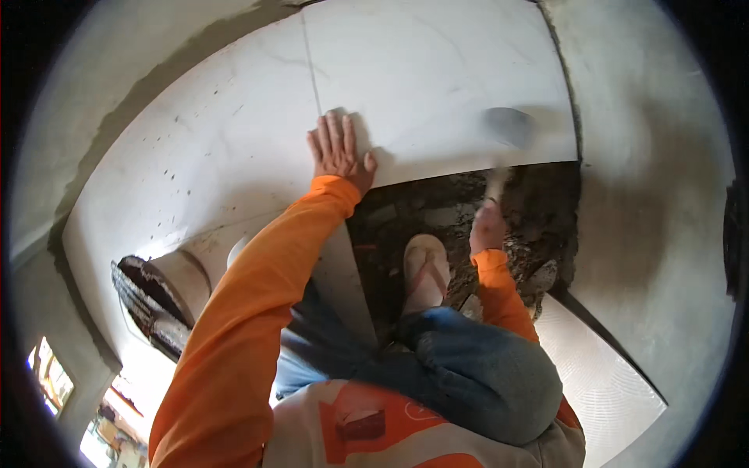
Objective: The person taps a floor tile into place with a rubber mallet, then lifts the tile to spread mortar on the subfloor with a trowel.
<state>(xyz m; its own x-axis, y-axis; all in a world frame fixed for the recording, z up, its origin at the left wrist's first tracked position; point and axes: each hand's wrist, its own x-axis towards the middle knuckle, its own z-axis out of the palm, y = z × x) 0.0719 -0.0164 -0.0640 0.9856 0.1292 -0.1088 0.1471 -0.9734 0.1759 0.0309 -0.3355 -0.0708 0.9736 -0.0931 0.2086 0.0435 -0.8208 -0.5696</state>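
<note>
My left hand (337,152) lies flat with fingers outstretched on large white floor tiles (437,70), close to the joint between two of them. My right hand (488,228) is closed around the pale handle of a mallet (507,127). The mallet's rounded grey head is smeared by motion over the near right part of the tile; whether it touches the surface I cannot tell. Dark, rough mortar bed (538,207) lies below the tile's near edge, under my right hand.
My sandalled foot (426,269) rests on the rough bed. A mortar-crusted bucket (175,285) lies at the left on the tiles. Grey plastered walls (647,171) stand on both sides. A tile with a ridged pattern (597,382) is at the lower right, against the wall.
</note>
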